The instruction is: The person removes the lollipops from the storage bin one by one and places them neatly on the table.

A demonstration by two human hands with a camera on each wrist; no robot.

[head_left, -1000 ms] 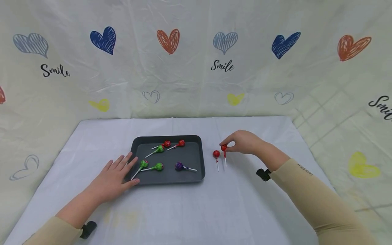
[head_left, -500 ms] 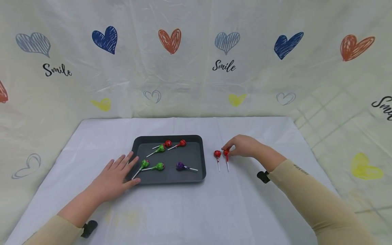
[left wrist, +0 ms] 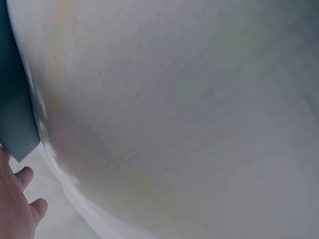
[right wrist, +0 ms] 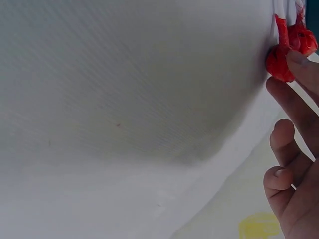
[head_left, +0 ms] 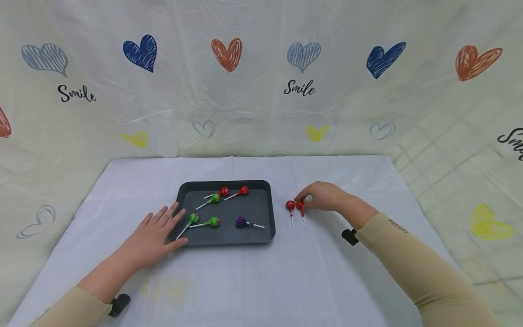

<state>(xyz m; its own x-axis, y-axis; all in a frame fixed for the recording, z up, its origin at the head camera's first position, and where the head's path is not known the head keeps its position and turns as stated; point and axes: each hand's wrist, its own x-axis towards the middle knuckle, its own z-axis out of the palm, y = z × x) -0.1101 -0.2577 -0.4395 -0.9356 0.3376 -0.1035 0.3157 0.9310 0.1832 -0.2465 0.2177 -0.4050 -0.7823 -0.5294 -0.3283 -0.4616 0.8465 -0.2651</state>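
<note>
My right hand [head_left: 324,196] pinches a red-wrapped lollipop [head_left: 300,205] by its head, thumb and finger at the wrapper. Its white stick points toward me on the tabletop. Close on its left lies another red lollipop [head_left: 290,205], stick also toward me. In the right wrist view the held lollipop [right wrist: 278,64] overlaps the other one [right wrist: 304,39]. My left hand [head_left: 147,243] rests with spread, straight fingers over the left rim of a dark grey tray [head_left: 245,209]. Only a few fingers of the left hand [left wrist: 15,204] show in the left wrist view.
On the tray lie several lollipops: red ones [head_left: 244,190] at the back, green ones [head_left: 213,221] toward the left, and a purple one [head_left: 240,221] at front right. A white cloth [head_left: 261,286] covers the table. Behind it hangs a curtain [head_left: 261,104] printed with hearts.
My right hand has brought the red lollipop down and slightly closer to the other red one, so the two now lie side by side. The left hand stays at the tray.
</note>
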